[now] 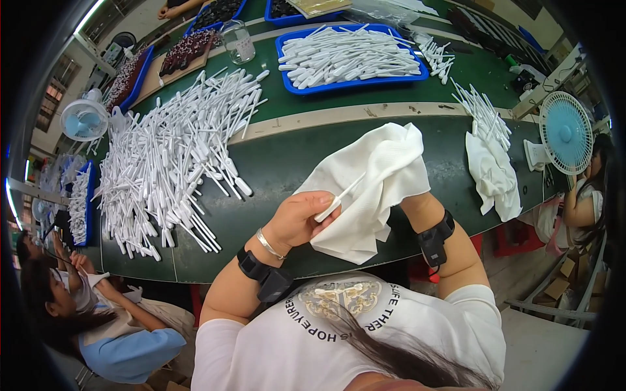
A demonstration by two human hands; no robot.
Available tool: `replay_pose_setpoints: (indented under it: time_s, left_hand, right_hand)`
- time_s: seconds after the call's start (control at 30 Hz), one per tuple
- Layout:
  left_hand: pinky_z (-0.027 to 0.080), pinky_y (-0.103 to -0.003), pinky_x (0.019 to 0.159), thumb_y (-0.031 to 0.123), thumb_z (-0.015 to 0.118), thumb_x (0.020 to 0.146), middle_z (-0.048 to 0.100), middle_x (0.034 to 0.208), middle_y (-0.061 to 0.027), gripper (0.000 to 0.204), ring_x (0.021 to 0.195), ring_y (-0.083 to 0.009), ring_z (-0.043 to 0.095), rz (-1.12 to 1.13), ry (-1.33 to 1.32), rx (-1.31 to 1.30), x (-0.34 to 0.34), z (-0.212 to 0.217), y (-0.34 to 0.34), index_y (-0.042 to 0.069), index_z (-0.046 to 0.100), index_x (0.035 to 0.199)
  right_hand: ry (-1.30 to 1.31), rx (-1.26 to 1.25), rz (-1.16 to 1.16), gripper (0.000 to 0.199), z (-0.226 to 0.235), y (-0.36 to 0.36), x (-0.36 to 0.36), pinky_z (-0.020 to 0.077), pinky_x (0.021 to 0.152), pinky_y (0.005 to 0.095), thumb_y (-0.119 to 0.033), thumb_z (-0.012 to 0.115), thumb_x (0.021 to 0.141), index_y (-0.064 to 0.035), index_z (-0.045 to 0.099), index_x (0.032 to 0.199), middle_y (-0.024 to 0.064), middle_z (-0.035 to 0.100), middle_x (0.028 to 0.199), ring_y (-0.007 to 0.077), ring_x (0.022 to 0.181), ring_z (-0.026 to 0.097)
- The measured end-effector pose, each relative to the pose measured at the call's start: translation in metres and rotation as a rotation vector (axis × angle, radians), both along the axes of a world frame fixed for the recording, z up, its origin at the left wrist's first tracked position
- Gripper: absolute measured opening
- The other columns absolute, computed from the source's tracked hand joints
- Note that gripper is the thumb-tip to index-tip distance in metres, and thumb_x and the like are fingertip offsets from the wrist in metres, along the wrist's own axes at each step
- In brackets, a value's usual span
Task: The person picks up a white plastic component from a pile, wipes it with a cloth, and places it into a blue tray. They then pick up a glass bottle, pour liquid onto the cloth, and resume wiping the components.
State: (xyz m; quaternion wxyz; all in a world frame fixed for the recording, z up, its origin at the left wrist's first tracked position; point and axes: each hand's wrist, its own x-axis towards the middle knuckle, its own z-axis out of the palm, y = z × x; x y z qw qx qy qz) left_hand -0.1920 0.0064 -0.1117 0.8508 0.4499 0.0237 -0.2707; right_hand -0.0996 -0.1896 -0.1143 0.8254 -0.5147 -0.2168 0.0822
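My left hand is closed around the thick end of a white plastic stick. The stick's thin end points up and to the right, against a white cloth. That cloth is bunched over my right hand, which holds it up off the table. It covers the right fingers; only the wrist side shows. To the left, a big loose heap of similar white sticks spreads over the green table. A smaller bundle of white sticks lies at the right, partly over another white cloth.
Beyond the pale strip stands a blue tray heaped with white sticks; a clear jar is left of it. Small fans stand at right and left. Co-workers sit at the lower left and far right.
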Motion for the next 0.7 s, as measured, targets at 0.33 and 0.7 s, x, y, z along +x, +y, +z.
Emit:
replay_pose_setpoints:
  time_s: [0.33, 0.7]
  left_hand:
    - [0.03, -0.018, 0.045, 0.021, 0.05, 0.086, 0.048, 0.063, 0.0028, 0.021, 0.05, -0.004, 0.037, -0.025, -0.411, 0.546, 0.005, 0.02, 0.037, 0.001, 0.058, 0.085]
    - [0.033, -0.018, 0.044, 0.023, 0.051, 0.085, 0.054, 0.065, -0.0033, 0.026, 0.049, -0.0065, 0.043, 0.113, -0.075, 0.111, 0.009, -0.006, 0.013, -0.002, 0.058, 0.083]
  right_hand:
    - [-0.774, -0.586, -0.234, 0.019, 0.018, -0.002, 0.01, 0.0444, 0.064, 0.0239, -0.019, 0.054, 0.081, -0.0041, 0.045, 0.089, 0.0047, 0.05, 0.079, 0.0165, 0.071, 0.053]
    - [-0.308, -0.435, 0.322, 0.016, 0.007, 0.02, -0.006, 0.047, 0.065, 0.0274, -0.011, 0.049, 0.083, -0.0044, 0.047, 0.097, 0.0048, 0.052, 0.086, 0.0125, 0.075, 0.054]
